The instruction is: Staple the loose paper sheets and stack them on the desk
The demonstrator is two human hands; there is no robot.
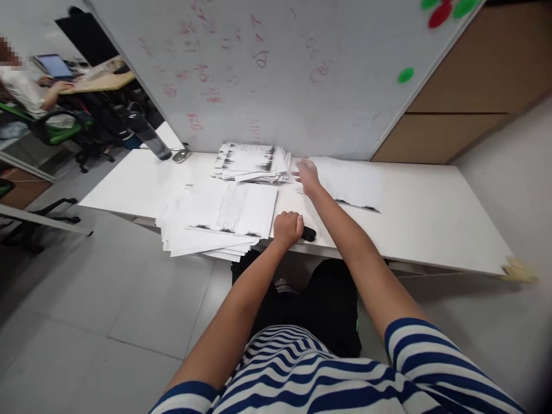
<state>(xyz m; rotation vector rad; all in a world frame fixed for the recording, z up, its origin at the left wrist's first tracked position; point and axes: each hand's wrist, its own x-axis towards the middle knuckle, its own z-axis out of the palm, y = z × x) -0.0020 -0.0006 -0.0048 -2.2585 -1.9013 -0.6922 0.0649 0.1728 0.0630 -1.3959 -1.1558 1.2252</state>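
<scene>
My left hand (288, 230) is a closed fist at the table's front edge. A black object with a rounded end (309, 233) sticks out from its right side; the fist hides the rest, so its kind does not show. Beyond it, my right hand (307, 175) reaches across the table, slightly blurred, its fingers apart and nothing visible in them. It is between a pile of papers with dark smudges (248, 158) and white sheets with a black-marked edge (349, 178). A fanned stack of printed paper (233, 210) lies left of my fist, overhanging the front edge.
A whiteboard with red writing (259, 75) stands along the back of the white table (431, 218). Toward the left end are a dark bottle (149, 135) and a small grey object (181, 156). At far left a person (26, 92) sits by a laptop (54, 66).
</scene>
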